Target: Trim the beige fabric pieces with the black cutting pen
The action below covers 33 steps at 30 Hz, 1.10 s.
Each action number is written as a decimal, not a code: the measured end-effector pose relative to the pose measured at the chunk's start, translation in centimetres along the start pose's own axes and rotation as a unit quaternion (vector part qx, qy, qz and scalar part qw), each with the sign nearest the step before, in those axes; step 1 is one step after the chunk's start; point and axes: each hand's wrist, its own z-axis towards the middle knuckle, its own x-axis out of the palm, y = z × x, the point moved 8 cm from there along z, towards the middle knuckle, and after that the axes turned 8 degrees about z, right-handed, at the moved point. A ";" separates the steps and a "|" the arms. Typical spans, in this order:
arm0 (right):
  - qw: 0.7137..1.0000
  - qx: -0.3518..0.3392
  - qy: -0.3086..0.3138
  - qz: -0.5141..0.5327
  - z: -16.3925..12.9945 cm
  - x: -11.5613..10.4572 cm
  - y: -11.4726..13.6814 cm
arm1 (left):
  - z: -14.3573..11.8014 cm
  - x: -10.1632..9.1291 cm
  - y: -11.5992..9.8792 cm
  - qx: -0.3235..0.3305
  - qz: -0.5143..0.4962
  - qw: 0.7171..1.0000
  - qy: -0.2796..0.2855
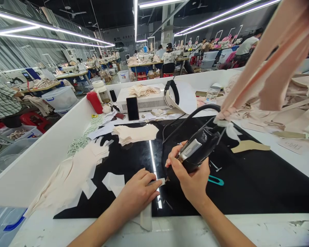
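Strip of pale fabric [147,209] lies under the L hand [137,192], long axis running from the near table edge away toward the lit slot [154,171] in the black mat [247,185]. L fingertips press its far end flat, palm down, nothing gripped. R hand [192,178] sits just right of that end, clenched round a black corded hand tool [195,151], tip pointing down-left at the strip end, v. close; contact can't be told. Teal snips [216,180] lie right of the R hand, near.
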 end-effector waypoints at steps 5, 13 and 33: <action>1.000 0.004 -0.004 -0.028 -0.1 0.0 0.0 | -0.4 0.4 0.2 -0.004 -0.014 1.000 0.001; 1.000 -0.007 0.018 -0.009 -0.5 -0.4 0.4 | -2.1 -0.9 0.2 -0.017 -0.033 0.999 -0.016; 1.000 0.007 0.013 0.022 -0.4 -0.1 0.2 | -2.5 -0.3 -0.2 -0.040 -0.032 0.998 -0.032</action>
